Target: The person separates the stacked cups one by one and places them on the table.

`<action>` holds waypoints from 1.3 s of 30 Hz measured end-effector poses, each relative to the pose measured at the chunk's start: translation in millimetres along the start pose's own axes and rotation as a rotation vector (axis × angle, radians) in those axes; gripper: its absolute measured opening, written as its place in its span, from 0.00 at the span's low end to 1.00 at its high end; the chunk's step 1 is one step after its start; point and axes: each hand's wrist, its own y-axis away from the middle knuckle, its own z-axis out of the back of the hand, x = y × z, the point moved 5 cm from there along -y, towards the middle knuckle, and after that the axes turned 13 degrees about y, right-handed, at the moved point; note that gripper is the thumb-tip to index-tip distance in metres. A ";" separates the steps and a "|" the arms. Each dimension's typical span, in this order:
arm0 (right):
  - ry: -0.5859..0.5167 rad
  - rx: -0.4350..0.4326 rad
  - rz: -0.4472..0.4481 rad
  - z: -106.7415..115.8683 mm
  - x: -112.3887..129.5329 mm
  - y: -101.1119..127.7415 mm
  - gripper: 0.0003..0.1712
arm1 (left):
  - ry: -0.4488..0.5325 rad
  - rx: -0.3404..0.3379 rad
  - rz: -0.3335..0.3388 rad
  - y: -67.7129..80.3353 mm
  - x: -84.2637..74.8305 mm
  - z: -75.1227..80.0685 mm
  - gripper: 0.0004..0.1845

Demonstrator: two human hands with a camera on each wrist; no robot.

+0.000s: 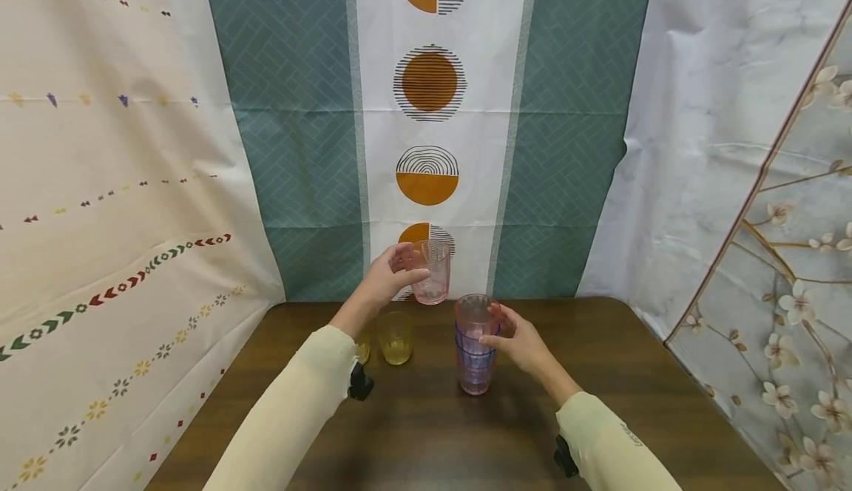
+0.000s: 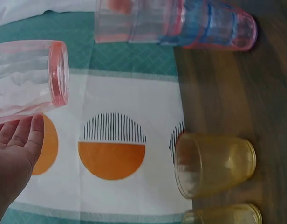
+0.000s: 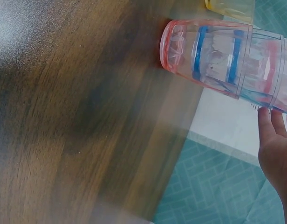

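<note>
A clear pink cup [image 1: 437, 278] is up in the air, upright, and my left hand [image 1: 388, 276] grips it from the left side with the thumb in front. To its right and lower, a stack of nested clear cups [image 1: 475, 373] stands upright on the table, pink and blue ones mixed. My right hand [image 1: 526, 341] holds this stack near the top, thumb on the near side and fingers behind. In the right wrist view, the fingertips [image 3: 264, 114] touch the stack's wall. The raised cup is apart from the stack.
Two yellow cups, one nearer the middle [image 1: 396, 347] and one partly behind the left sleeve [image 1: 362, 349], stand on the brown wooden table [image 1: 426, 439]. A patterned curtain [image 1: 299, 180] hangs behind the table's far edge, with cloths at both sides.
</note>
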 end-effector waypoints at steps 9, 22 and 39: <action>-0.004 -0.002 -0.006 2.7 4.2 -2.4 0.45 | -0.034 -0.038 -0.011 17.2 11.3 24.7 0.42; 0.008 -0.002 -0.014 4.3 4.3 -5.2 0.47 | -0.038 -0.152 0.045 73.8 90.5 45.5 0.41; -0.011 -0.023 -0.016 -2.2 -0.7 3.6 0.45 | -0.129 -0.198 0.128 103.6 153.0 40.7 0.45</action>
